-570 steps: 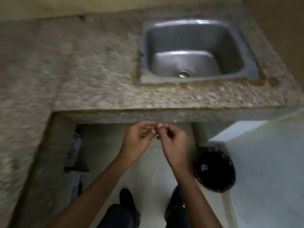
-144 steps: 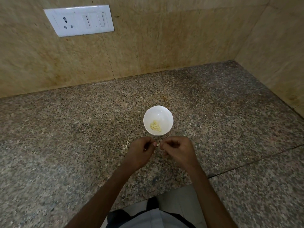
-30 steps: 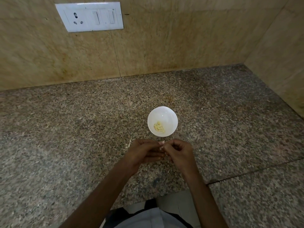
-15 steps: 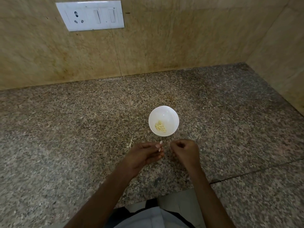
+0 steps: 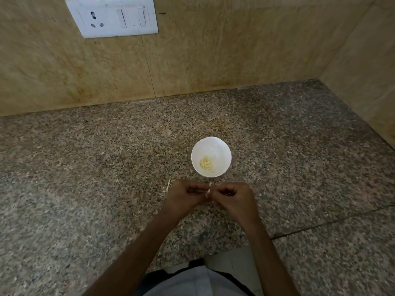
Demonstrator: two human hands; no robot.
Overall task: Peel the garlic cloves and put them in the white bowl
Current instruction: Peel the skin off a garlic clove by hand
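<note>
**Q:** Obs., near edge first?

**A:** Both forearms reach from the near edge over the counter [image 5: 85, 167]. The left hand [image 5: 186, 197] and right hand [image 5: 235, 199] meet fingertip to fingertip, all fingers curled in.

**Q:** Grip state?

**A:** Both pinch one small garlic clove [image 5: 208, 190], held just above the counter between them. Only a pale sliver shows. Which hand has skin and which has flesh: cannot tell. The sliver seems to run near-to-far, but it is too small to be sure of the axis.

**Q:** Target relative to clove?

**A:** The white bowl [image 5: 223, 149] stands directly on the far side of the pinch point, near but apart. Neither hand is clearly nearer. Judgement: the coming drop is a short push straight away from the body, no sideways travel.

**Q:** Bowl contents? Surroundings?

**A:** A small heap of peeled cloves [image 5: 206, 164] lies left of the bowl's centre. A skin scrap [image 5: 168, 185] lies on the counter just left of the left hand. Far back on the wall is a switch plate [image 5: 112, 17].
</note>
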